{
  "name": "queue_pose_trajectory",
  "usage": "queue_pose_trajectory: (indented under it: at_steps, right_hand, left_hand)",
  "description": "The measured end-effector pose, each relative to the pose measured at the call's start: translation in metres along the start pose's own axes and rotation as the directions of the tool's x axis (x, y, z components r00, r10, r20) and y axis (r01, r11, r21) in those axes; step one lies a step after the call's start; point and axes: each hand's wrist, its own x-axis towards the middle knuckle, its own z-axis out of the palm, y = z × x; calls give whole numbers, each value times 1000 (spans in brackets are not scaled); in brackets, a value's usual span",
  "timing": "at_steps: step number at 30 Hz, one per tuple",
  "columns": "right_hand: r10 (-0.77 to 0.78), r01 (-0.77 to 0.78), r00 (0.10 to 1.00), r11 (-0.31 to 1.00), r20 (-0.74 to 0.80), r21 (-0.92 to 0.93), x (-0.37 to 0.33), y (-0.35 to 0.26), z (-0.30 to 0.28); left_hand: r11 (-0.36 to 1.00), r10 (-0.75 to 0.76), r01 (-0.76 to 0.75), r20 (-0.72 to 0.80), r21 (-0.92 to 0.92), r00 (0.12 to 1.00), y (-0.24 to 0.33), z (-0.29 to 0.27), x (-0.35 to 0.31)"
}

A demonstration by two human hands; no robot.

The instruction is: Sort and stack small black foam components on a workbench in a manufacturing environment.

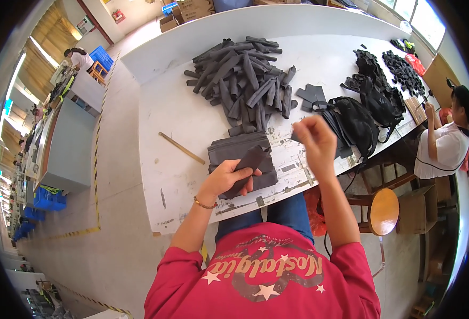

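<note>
My left hand (228, 179) is wrapped round a dark grey fabric tube (253, 158), which slants up to the right. Beneath it lies a flat stack of dark fabric pieces (218, 151) near the table's front edge. My right hand (316, 142) is raised to the right of the stack, fingers bent and pinched together. A small dark patch shows by its fingertips; whether it is held or lies behind them I cannot tell. Just beyond the stack, a large heap of similar dark fabric tubes (245, 80) covers the middle of the table.
A thin wooden strip (181, 148) lies left of the stack on the white table (162, 117). To the right are a black bag (354, 122), flat dark pieces (313, 94) and heaps of small black parts (402, 72). A co-worker (444, 143) sits there, beside a round wooden stool (383, 211).
</note>
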Motion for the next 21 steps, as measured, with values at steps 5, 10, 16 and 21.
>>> queue_pose_trajectory:
  at_steps: [5, 10, 16, 21]
  right_hand:
    - [129, -112, 918, 991, 376, -67, -8, -12, 22]
    - [271, -342, 927, 894, 259, 290, 0, 14, 44]
    - [322, -272, 947, 801, 0, 533, 4, 30, 14]
    - [249, -226, 921, 968, 301, -109, -75, 19, 41]
  left_hand:
    - [1000, 2, -1, 17, -16, 1000, -1, 5, 2]
    - [999, 8, -7, 25, -41, 1000, 3, 13, 5]
    - [974, 120, -129, -60, -185, 991, 1, 10, 5]
    - [705, 180, -421, -431, -571, 884, -7, 11, 32]
